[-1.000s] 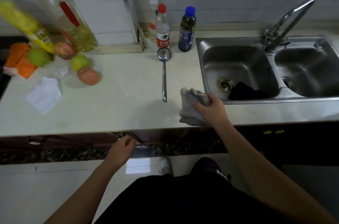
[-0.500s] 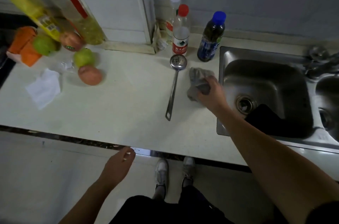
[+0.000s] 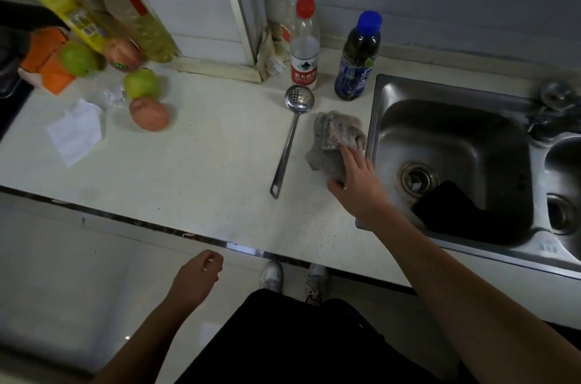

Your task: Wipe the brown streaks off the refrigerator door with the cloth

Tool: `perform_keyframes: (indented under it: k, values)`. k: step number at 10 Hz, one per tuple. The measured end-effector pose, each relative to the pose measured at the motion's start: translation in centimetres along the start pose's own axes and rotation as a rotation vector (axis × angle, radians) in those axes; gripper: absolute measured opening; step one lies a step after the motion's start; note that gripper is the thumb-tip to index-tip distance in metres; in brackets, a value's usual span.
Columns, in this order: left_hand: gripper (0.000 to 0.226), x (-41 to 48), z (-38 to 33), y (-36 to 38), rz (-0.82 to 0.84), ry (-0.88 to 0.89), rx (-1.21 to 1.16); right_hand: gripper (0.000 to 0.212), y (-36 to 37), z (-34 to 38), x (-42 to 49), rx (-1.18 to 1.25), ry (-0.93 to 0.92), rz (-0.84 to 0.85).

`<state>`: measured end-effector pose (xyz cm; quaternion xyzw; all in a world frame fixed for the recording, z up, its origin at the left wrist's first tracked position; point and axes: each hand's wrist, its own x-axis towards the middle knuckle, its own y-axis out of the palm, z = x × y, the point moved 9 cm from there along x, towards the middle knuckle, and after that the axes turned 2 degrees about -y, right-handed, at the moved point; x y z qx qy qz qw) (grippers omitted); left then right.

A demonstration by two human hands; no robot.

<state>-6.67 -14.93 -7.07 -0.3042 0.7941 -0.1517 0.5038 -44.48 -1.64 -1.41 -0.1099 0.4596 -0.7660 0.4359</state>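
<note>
The grey, crumpled cloth (image 3: 338, 138) lies on the pale countertop (image 3: 201, 169), just left of the sink's rim. My right hand (image 3: 356, 182) reaches over the counter, its fingers lying on the cloth's near edge and the thumb pinching the cloth from below. My left hand (image 3: 196, 278) hangs below the counter's front edge, loosely curled and holding nothing. I see no refrigerator door or brown streaks here.
A slotted metal ladle (image 3: 290, 135) lies left of the cloth. Behind it stand a red-capped bottle (image 3: 304, 47) and a blue-capped dark bottle (image 3: 358, 59). The steel sink (image 3: 452, 144) holds a dark rag (image 3: 456, 214). Fruit (image 3: 142, 85), oil bottles and paper sit at the far left.
My right hand carried the cloth from the counter's front edge back toward the bottles and set it down by the sink. My view shifted closer to the counter. The left hand stayed low.
</note>
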Motion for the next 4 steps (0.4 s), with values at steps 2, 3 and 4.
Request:
perform_keyframes:
  k: [2, 3, 4]
  values:
    - [0.02, -2.2, 1.2, 0.7, -0.026, 0.0, -0.013, 0.086, -0.5, -0.4, -0.7, 0.062, 0.033, 0.001]
    - [0.021, -2.9, 2.2, 0.5, -0.016, 0.027, 0.0, 0.081, -1.3, -0.4, -2.5, 0.121, 0.074, -0.05]
    - [0.027, -3.5, 3.4, 0.0, -0.011, 0.058, 0.023, 0.063, -1.2, -0.8, -5.4, 0.157, 0.138, -0.094]
